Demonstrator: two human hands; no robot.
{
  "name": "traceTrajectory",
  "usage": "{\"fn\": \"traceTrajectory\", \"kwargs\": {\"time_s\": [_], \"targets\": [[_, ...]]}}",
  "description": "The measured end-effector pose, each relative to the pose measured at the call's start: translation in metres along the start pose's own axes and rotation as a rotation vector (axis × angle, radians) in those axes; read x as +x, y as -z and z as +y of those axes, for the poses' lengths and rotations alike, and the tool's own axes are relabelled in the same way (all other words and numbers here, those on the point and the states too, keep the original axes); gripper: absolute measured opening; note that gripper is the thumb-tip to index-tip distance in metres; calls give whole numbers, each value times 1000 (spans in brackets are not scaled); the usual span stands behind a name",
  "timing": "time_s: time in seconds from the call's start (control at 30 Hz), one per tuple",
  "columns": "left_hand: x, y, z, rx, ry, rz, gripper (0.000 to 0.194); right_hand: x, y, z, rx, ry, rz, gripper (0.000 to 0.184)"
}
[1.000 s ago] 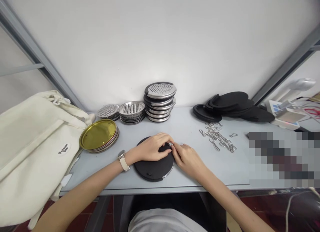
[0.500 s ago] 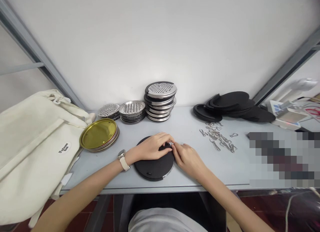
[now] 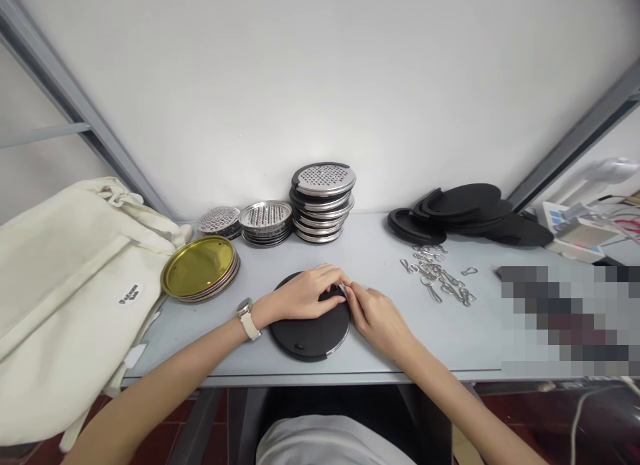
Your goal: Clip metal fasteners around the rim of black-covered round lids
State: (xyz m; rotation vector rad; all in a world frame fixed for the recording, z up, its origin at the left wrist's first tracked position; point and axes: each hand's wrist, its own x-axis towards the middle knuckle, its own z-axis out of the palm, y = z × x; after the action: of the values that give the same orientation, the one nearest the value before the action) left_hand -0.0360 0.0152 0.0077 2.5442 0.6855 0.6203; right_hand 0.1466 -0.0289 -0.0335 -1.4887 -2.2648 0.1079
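A black round disc point(image 3: 310, 335) with a thin metal edge showing at its right lies flat in front of me. My left hand point(image 3: 310, 295) rests across its upper part, thumb and fingers curled in at the right rim. Between the fingertips of both hands sits a small silver clip point(image 3: 342, 289), mostly covered by them. My right hand point(image 3: 373, 313) pinches this clip from the right side. To the right lies a loose heap of silver snap clips point(image 3: 440, 278).
Behind the disc stands a tall stack of grater discs in black holders point(image 3: 323, 211). Perforated metal plates point(image 3: 265, 218) and gold-coloured round lids point(image 3: 197, 268) stand left. Black round covers point(image 3: 460, 205) are piled at back right. A cream bag point(image 3: 75, 285) borders the table's left.
Both hands stay at the disc's right rim, with only slight finger movement around the clip. The view has shifted very slightly.
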Motion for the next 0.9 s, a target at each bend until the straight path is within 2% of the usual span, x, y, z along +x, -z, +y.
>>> {"fn": "traceTrajectory", "kwargs": {"time_s": [0.7,0.9], "targets": [[1,1,5,50,-20,15,21,0,2,-1,51,-6,86,32],[1,-1,5,81,-13,38,20,0,1,0,-10,16,15,31]]}}
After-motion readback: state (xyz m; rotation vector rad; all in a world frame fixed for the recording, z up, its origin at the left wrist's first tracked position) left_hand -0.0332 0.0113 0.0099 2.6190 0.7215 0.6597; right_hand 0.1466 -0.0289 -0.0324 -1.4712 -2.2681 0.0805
